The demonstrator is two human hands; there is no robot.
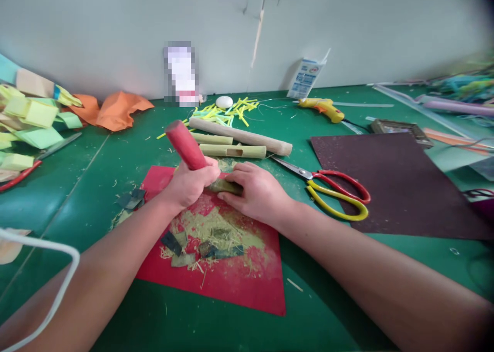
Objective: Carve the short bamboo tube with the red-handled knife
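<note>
My left hand (193,185) is wrapped round a thick red rod (184,143) that slants up to the left; its lower end is hidden in the fist. Under my right hand (258,190), the fingers grip a short greenish bamboo piece (228,187), which touches the left hand. Both hands are over a red sheet (250,295) strewn with pale dust, shavings and dark worn scraps (222,250). Just beyond lie a bamboo tube (252,151) with a rectangular notch, a thinner bamboo length (212,139) and a greyish wooden stick (243,135).
Scissors (339,191) with red and yellow handles lie at the right, partly on a dark brown sheet (389,187). Behind are yellow strips (247,105), a yellow glue gun (322,108) and a drink carton (306,78). Left are orange paper (121,110) and folded paper pieces (33,112).
</note>
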